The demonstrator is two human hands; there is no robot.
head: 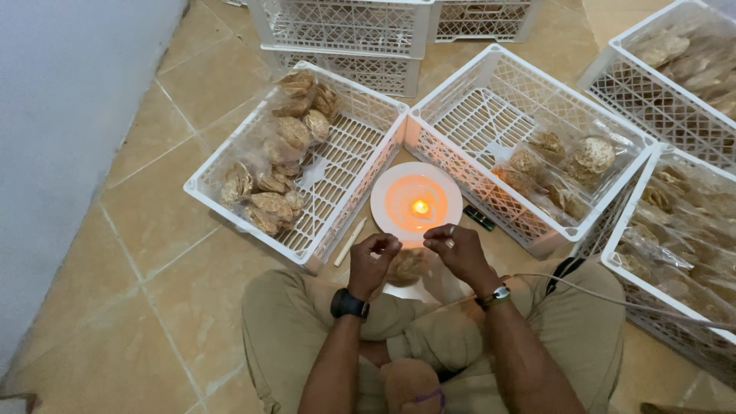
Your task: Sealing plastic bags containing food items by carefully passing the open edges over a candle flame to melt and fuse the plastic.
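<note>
While the person sits cross-legged on the tan tiled floor, both hands are raised in front of the knees and pinch the top edge of a clear plastic bag of round brown crackers. The left hand, with a black watch on its wrist, is closed on the bag's left corner; the right hand, with a ring and a metal watch, is closed on the right corner. The bag hangs between them, just above the lap, and its top edge sits near the rim of a round white plate.

That plate lies on the floor just beyond the hands and carries a small lit candle, whose flame throws an orange glow over the plate. A thin white stick lies on the tiles just left of the plate, and a small black oblong object lies to its right.

Two white slatted plastic crates flank the plate: the left crate holds several filled cracker bags along its far side, and the right crate holds a few near its right end. More white crates with bagged crackers stand at the right.
</note>
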